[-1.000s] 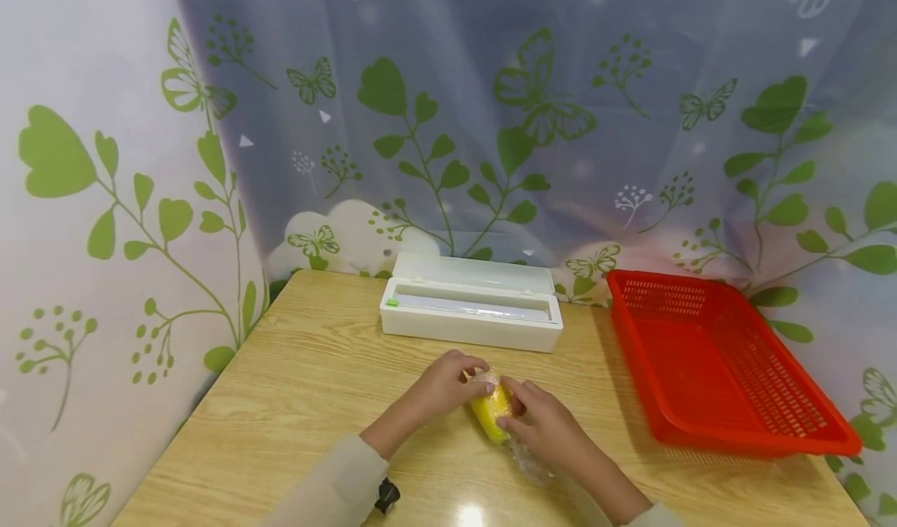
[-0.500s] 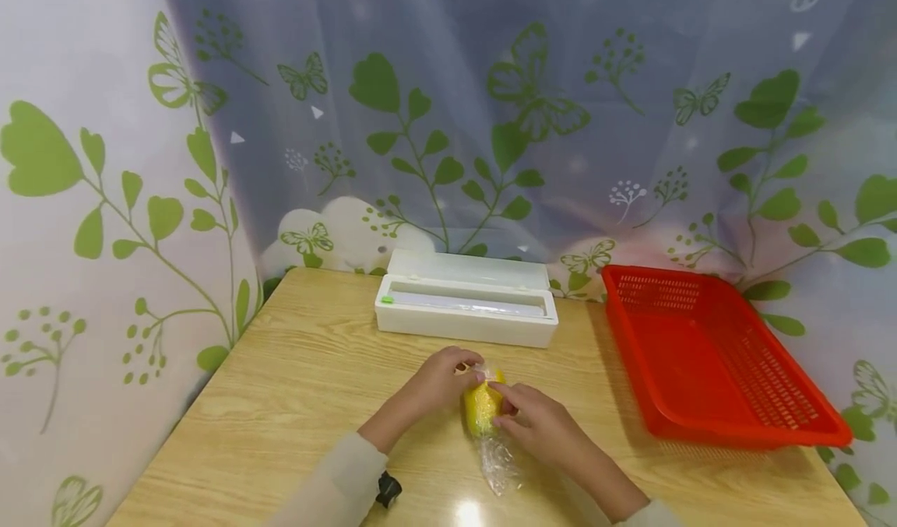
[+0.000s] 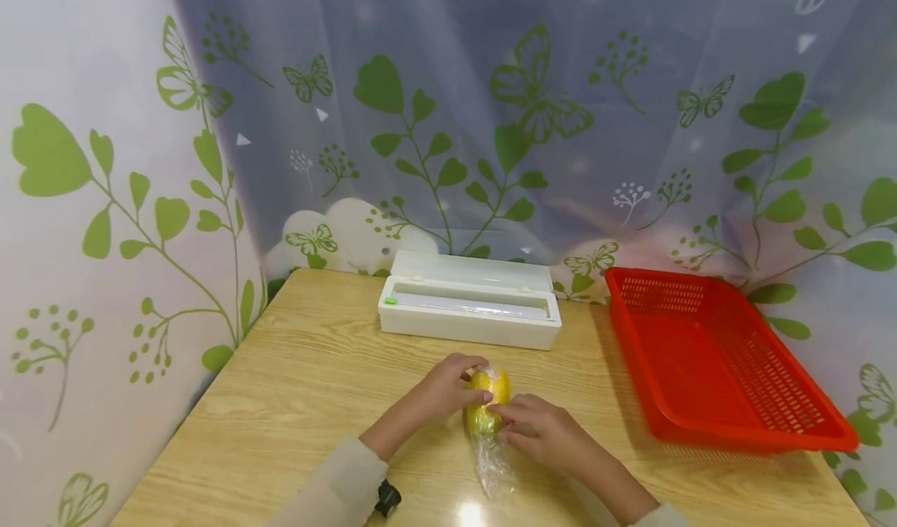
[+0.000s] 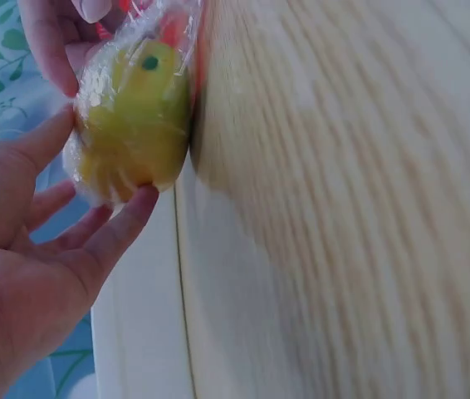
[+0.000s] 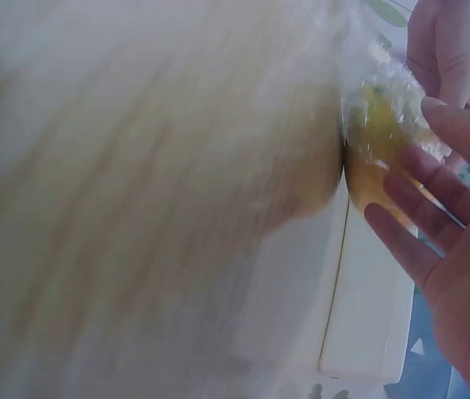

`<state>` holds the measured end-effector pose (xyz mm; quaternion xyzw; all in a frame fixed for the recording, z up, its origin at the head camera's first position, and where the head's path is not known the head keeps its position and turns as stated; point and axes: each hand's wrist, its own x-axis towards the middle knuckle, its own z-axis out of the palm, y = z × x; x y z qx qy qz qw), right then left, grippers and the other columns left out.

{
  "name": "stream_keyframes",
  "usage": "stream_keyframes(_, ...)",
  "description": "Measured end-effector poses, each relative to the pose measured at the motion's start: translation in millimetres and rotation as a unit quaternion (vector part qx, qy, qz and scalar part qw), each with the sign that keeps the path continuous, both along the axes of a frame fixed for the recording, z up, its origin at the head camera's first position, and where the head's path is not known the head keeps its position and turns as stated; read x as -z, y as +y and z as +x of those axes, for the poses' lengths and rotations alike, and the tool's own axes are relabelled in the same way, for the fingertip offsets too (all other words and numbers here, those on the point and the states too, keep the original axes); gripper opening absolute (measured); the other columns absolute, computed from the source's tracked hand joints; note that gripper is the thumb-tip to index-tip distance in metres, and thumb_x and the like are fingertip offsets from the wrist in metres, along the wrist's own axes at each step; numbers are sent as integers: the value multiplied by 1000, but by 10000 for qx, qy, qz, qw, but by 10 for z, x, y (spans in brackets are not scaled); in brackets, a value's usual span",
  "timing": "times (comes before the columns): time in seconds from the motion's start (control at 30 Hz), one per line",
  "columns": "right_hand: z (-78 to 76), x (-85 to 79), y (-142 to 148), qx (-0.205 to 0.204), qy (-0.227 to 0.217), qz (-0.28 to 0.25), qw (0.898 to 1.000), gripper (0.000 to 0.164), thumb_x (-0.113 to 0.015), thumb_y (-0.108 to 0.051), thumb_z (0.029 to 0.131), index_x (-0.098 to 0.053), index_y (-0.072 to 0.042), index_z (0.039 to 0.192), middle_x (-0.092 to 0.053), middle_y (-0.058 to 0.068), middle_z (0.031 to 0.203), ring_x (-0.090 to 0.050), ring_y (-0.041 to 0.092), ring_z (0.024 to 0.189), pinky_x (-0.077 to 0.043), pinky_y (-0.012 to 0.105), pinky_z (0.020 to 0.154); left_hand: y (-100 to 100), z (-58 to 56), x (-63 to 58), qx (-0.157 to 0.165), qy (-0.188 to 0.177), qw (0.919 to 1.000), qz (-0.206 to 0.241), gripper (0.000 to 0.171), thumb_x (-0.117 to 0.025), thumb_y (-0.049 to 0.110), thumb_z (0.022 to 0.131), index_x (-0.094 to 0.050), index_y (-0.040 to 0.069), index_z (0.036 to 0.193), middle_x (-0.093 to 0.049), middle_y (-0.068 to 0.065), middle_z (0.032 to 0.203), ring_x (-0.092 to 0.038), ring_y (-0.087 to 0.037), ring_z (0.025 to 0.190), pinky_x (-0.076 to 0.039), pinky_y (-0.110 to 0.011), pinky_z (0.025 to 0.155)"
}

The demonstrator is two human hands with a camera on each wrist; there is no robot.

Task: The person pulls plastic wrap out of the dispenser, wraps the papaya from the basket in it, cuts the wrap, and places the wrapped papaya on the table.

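A yellow oblong fruit (image 3: 483,420), greenish at one end with a small dark green spot, lies on the table wrapped in clear cling film. A loose twisted tail of film (image 3: 494,469) trails from its near end. The left hand (image 3: 448,387) holds the fruit from the left, thumb on one side and fingertips at its far end in the left wrist view. From the right, the right hand (image 3: 550,432) holds the wrapped fruit (image 5: 376,137) between thumb and fingers, index finger on top. Parts of the fruit are hidden behind the fingers.
Behind the hands stands a white cling film dispenser box (image 3: 466,329), lid up, a roll inside and a green tab at its left. A red plastic basket (image 3: 760,433) sits at the right. A patterned curtain (image 3: 448,122) closes off the back.
The fruit has turned from slanted to upright in view, and the film tail has swung left to point toward the person. The right hand has shifted slightly down along the fruit.
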<state>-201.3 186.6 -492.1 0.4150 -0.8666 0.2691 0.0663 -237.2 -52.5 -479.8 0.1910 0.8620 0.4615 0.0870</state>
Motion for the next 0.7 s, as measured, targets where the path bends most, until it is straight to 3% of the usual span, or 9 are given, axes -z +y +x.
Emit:
stream_keyframes(0.17, -43, -1, 8, 127, 187, 201, 9995, 49, -78, -15, 88, -65, -19, 135, -63, -3, 119, -63, 11, 99, -57, 26, 79, 32, -45, 30, -341, 374, 9986, 164, 55, -73, 28, 94, -55, 9, 143, -52, -14, 144, -59, -30, 119, -56, -36, 92)
stream_keyframes(0.3, -95, -9, 1, 0, 153, 222, 9996, 42, -78, -8, 87, -71, -17, 127, -64, -1, 119, -64, 12, 99, -57, 26, 78, 42, -104, 49, -549, 597, 9964, 238, 54, -72, 23, 95, -54, 6, 143, -52, -17, 142, -60, -32, 119, -56, -39, 93)
stream_keyframes(0.5, -130, -1, 16, -56, -236, 308, 9992, 38, -76, -5, 88, -74, -21, 123, -60, 0, 122, -60, 7, 91, -54, 20, 72, 35, -145, 86, -687, 659, 9951, 264, 52, -70, 21, 96, -54, 5, 143, -53, -18, 140, -60, -33, 118, -56, -40, 94)
stream_keyframes(0.7, -144, 29, 27, 11, -304, 285, 9991, 31, -77, -8, 88, -77, -20, 116, -60, -1, 117, -58, 3, 85, -52, 18, 68, 15, -147, 102, -869, 668, 9934, 343, 53, -67, 20, 99, -50, 4, 146, -48, -20, 145, -59, -33, 121, -56, -39, 96)
